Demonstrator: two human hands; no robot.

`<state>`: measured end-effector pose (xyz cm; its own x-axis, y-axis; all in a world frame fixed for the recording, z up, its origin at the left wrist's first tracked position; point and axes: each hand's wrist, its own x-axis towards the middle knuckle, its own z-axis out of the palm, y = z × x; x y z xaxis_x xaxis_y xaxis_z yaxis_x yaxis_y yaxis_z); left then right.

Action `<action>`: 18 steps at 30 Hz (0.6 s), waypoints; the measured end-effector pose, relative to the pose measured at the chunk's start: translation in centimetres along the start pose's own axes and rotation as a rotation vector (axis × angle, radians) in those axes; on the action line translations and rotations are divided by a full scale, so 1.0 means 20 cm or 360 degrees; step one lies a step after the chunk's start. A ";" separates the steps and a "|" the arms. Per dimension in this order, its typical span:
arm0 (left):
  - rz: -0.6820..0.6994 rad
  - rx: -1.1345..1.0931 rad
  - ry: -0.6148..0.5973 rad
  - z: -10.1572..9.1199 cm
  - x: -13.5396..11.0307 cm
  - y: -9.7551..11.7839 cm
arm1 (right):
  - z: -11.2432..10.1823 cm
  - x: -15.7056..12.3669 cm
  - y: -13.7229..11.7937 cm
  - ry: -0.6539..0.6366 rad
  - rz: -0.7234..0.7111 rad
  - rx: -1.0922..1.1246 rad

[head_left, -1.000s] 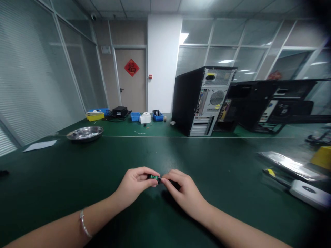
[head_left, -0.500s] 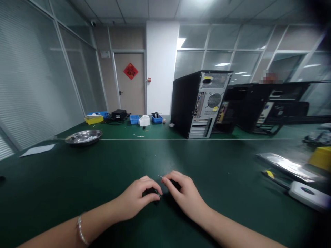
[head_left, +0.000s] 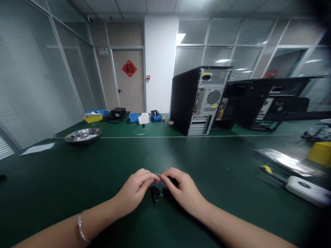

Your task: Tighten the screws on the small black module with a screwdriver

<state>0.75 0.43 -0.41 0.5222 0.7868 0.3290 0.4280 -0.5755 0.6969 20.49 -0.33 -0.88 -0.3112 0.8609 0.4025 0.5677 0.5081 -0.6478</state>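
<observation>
Between my two hands is a thin, pale metallic piece point(head_left: 158, 174), too small to name. My right hand point(head_left: 182, 187) pinches it between thumb and fingertips. From the other side, the closed fingertips of my left hand point(head_left: 137, 189) meet its end; whether they grip it or only touch it is hard to see. Just below the fingertips, a small black part point(head_left: 155, 194) with a bit of green at its right side lies on the green table point(head_left: 111, 162), apart from both hands. A silver bracelet point(head_left: 80, 227) circles my left wrist.
A metal bowl point(head_left: 84, 136) with small items stands at left. Beyond the white line are small blue bins point(head_left: 134, 117) and a black computer tower point(head_left: 184, 100). On the right lie a white device point(head_left: 309, 190) with a cable and a shiny flat packet point(head_left: 289, 162).
My left hand has let go of the black part, leaving it on the table, and moved up to the thin piece in my right hand. The right hand is nearly still.
</observation>
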 end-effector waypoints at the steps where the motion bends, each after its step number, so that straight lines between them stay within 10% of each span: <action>1: -0.0056 0.0024 0.0082 0.00 0.00 0.00 | 0.00 0.00 0.00 -0.0021 0.0009 -0.0017; 18: -0.0185 0.0327 -0.0180 0.00 -0.01 0.02 | -0.04 -0.01 -0.05 -0.0491 0.0043 -0.0389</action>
<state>0.74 0.13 -0.20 0.5349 0.8270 0.1732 0.6245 -0.5251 0.5782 20.63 -1.04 0.26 -0.4871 0.8604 0.1498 0.7320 0.4958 -0.4673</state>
